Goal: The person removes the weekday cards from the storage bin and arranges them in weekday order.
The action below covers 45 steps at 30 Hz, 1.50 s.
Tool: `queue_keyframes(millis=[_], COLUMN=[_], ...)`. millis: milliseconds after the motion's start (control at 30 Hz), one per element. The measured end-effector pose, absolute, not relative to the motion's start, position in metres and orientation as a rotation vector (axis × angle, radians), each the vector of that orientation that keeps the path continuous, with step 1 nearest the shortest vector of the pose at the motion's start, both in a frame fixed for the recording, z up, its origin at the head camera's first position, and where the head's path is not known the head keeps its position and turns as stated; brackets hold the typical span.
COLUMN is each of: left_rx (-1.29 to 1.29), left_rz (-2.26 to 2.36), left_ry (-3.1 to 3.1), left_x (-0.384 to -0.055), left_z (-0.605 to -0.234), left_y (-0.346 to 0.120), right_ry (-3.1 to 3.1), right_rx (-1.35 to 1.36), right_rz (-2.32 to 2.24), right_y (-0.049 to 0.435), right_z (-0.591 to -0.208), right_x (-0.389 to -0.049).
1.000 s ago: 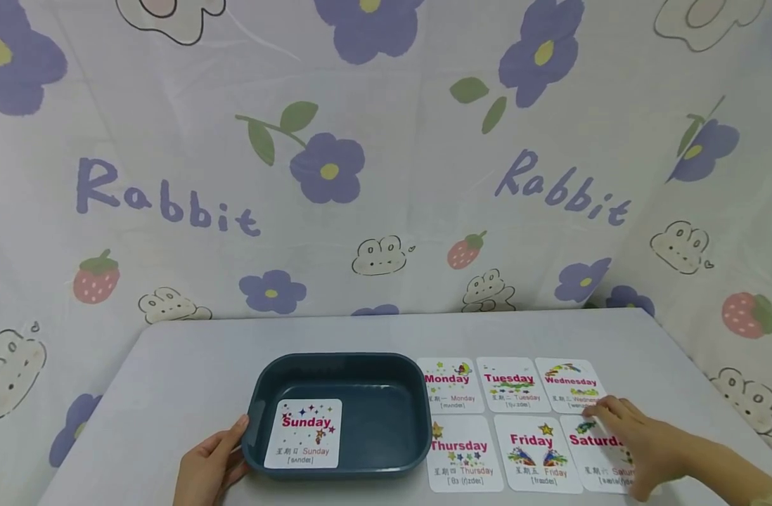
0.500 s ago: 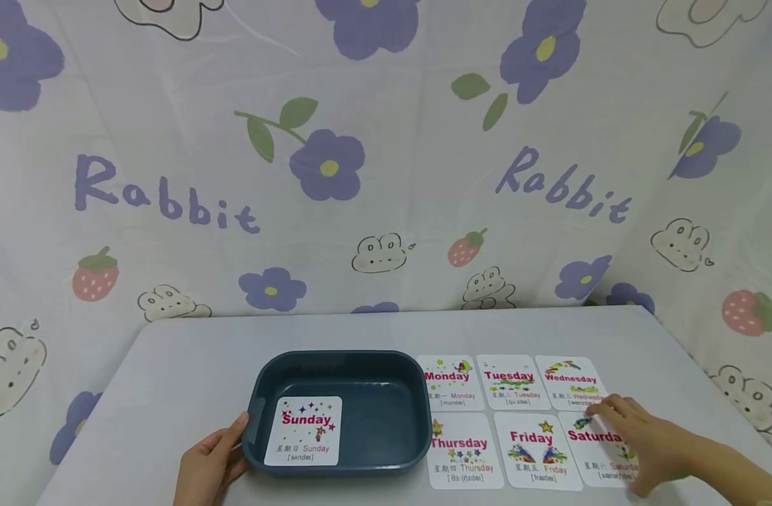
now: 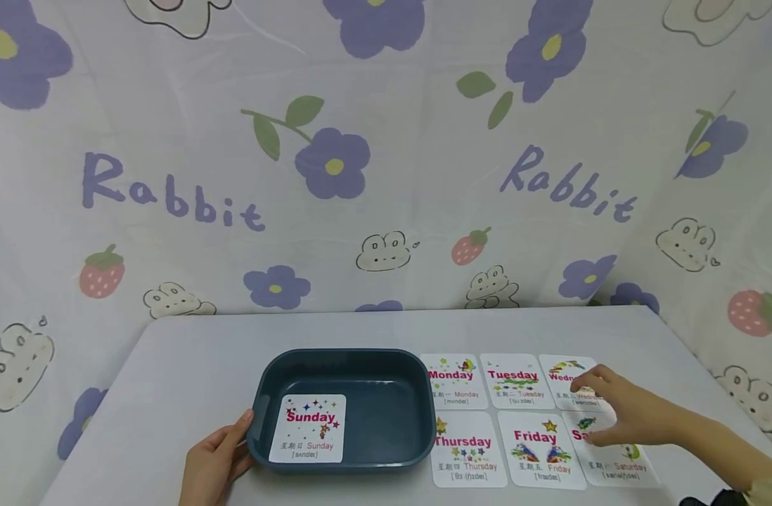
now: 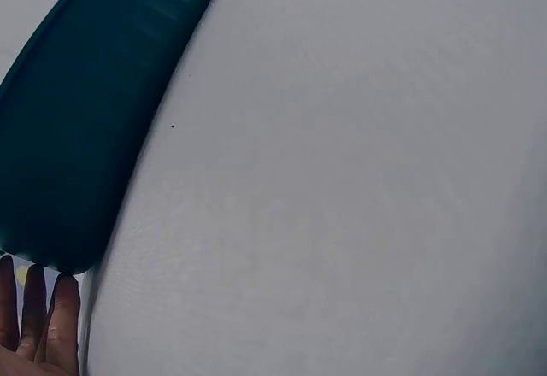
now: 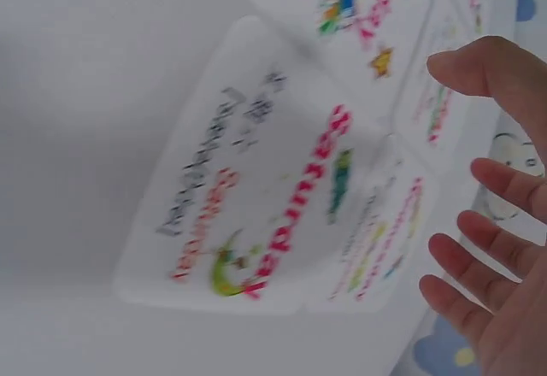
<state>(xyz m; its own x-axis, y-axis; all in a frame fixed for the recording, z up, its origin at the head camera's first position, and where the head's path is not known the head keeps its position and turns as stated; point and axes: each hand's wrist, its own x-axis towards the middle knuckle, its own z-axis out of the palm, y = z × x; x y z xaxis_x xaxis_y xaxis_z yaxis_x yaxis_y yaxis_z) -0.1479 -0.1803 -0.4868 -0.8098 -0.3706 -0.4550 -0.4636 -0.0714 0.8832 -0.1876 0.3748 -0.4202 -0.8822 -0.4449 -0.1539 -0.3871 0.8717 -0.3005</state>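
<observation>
A dark blue tray (image 3: 386, 422) stands on the table, with a white card reading Sunday (image 3: 309, 432) lying inside at its left. My left hand (image 3: 216, 460) rests against the tray's left end. In the left wrist view its straight fingers (image 4: 61, 329) meet that end. My right hand (image 3: 633, 407) hovers with thumb and fingers spread and nothing between them, over the Saturday card (image 3: 623, 471) and the Wednesday card (image 3: 566, 365), covering part of both. The right wrist view shows the Saturday card (image 5: 256, 188) lying flat below the hand.
Right of the tray lie the Monday card (image 3: 452, 385), Tuesday card (image 3: 514, 386), Thursday card (image 3: 467, 460) and Friday card (image 3: 538, 460), edges close together. A patterned cloth (image 3: 424, 197) hangs behind the table (image 3: 190, 358). Something black (image 3: 718, 500) shows at the lower right edge.
My right hand has lifted off the Saturday card's right side and shifted up and left, uncovering that card's lower right. My left hand stays at the tray.
</observation>
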Motion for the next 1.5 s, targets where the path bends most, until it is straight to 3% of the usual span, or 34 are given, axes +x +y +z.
queue_keyframes(millis=[533,1067,1500], left_rx=[-0.939,-0.931,-0.966], left_rz=[2.044,2.031,2.028], left_ry=[2.112,2.108,2.101], left_x=[-0.147,-0.147,-0.148], left_z=[-0.486,-0.485,-0.486], left_y=[-0.178,-0.179,-0.180], right_ry=[2.435,2.639,2.620], right_rx=[-0.495,-0.453,-0.642], right_rz=[-0.494,-0.368,-0.449], right_y=[0.310,0.214,0.141], right_z=[-0.362,-0.357,-0.356], right_x=[-0.210,-0.221,-0.228])
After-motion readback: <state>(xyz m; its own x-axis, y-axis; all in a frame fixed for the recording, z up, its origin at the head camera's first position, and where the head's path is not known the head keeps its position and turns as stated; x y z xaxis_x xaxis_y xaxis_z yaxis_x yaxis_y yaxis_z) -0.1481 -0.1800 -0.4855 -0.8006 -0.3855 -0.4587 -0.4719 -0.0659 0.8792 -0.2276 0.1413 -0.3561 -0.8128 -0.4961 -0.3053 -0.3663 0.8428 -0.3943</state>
